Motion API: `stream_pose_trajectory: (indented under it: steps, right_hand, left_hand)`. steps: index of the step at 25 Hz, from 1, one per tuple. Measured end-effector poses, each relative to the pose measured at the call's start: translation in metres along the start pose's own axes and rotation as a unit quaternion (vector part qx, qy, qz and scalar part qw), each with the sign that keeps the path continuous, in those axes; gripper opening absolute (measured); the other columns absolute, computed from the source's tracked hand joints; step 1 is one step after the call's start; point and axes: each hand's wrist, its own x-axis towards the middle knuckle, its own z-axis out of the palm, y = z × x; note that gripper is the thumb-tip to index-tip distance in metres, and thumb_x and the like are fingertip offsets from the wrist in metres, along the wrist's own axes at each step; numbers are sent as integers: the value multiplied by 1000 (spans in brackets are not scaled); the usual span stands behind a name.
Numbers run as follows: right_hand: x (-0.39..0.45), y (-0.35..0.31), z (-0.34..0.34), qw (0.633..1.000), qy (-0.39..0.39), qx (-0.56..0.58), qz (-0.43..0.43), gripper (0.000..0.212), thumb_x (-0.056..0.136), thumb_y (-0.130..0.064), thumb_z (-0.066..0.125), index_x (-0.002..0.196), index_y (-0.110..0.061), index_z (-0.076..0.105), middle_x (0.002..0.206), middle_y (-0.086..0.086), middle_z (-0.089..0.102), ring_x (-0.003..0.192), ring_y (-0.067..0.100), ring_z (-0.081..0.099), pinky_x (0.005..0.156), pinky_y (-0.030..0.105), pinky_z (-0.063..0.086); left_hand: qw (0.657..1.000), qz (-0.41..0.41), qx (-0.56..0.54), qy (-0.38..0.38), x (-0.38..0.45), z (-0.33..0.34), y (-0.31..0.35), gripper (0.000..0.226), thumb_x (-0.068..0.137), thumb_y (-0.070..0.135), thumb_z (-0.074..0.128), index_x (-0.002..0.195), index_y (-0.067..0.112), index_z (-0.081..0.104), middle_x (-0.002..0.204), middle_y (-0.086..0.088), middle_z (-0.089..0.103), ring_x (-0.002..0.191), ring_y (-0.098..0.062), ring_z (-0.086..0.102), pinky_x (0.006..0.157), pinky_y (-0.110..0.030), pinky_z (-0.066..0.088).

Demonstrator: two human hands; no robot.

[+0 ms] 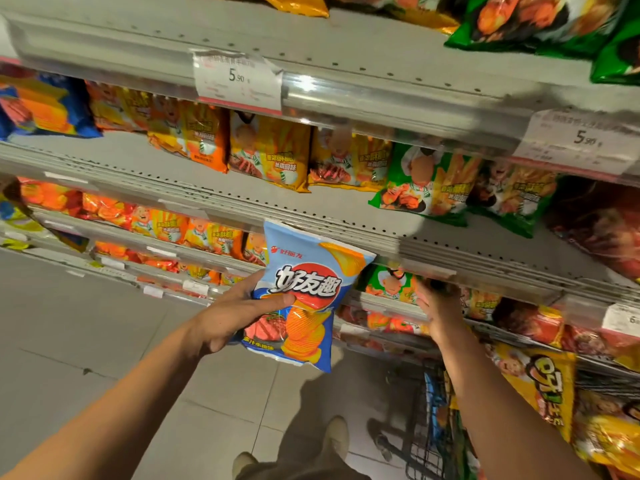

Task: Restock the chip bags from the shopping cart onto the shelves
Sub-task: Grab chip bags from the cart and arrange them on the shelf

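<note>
Chip bag [304, 299] upright, top tilted slightly left

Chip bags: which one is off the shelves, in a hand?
The light-blue bag, gripped by the left hand; every other bag sits on a shelf.

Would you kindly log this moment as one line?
left hand: holds blue chip bag | right hand: reaching into shelf | cart: below
</note>
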Motion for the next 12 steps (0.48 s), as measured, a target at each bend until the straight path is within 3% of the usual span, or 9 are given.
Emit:
stream_pose_trajectory:
  steps: [2, 4, 7, 10, 12]
  right_hand:
    - [-10, -3, -6, 1000, -13, -15, 3, 37, 88, -13, 75, 121, -15, 57, 118, 5, 65, 117, 26, 58, 107, 48, 45]
    - [-23, 3, -9, 999, -10, -40, -26, 29, 90, -11, 71, 115, -20, 59, 117, 5, 66, 112, 23, 59, 106, 48, 45]
    - [-48, 17, -6, 997, -5, -78, -22, 24, 91, -15, 70, 114, -14, 64, 124, 15, 64, 103, 23, 60, 85, 32, 46]
    - [-78, 18, 21, 987, -104, -112, -58, 17, 92, -13, 69, 109, -16, 66, 114, 4, 68, 104, 20, 64, 80, 30, 52]
    - [-104, 6, 56, 966, -159, -168, -117, 12, 93, -13, 68, 102, -22, 66, 102, -8, 68, 96, 2, 67, 71, 11, 52]
  left_hand:
    - [1000, 7, 2, -10, -2, 1, 6, 54, 86, 20, 79, 135, 26, 59, 127, -11, 71, 114, -34, 70, 90, -48, 59]
    - [1000, 18, 5, -16, -5, 3, 10, 55, 86, 21, 78, 137, 26, 57, 127, -9, 72, 114, -32, 70, 90, -45, 60]
    - [999, 41, 23, -6, -10, 1, 14, 61, 85, 25, 79, 141, 27, 54, 128, -2, 71, 117, -26, 69, 99, -44, 56]
    - [998, 59, 26, 21, -21, -14, 17, 64, 80, 31, 81, 139, 30, 55, 126, -1, 72, 116, -25, 69, 104, -49, 51]
    - [996, 81, 10, 28, -35, -35, 17, 60, 82, 28, 81, 137, 29, 58, 126, -4, 72, 116, -26, 69, 100, -47, 55]
